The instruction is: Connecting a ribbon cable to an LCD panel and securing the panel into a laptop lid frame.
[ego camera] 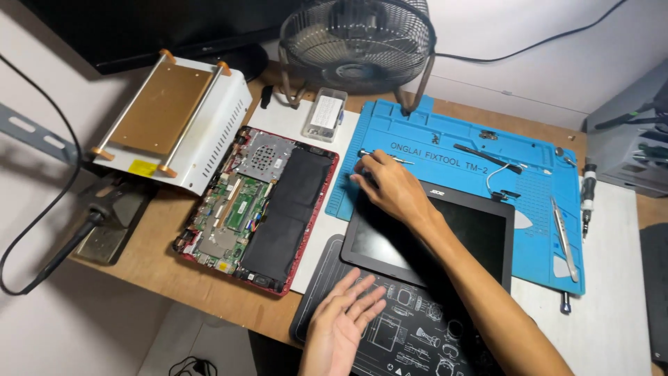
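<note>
Two hands are in my view. My right hand (391,186) reaches over the top left corner of the black screen panel (452,237) toward a small screwdriver (379,155) on the blue mat (445,150); its fingers are curled, and I cannot tell whether they have hold of anything. My left hand (342,327) hovers flat and empty above the black printed mat (390,334). I judge the panel thin, light, stiff and fragile, best lifted by its edges. My forearm covers its middle and lower right. Left of it lies an opened red laptop base (261,209), boards and battery bare. Small parts on the blue mat are too tiny to identify.
</note>
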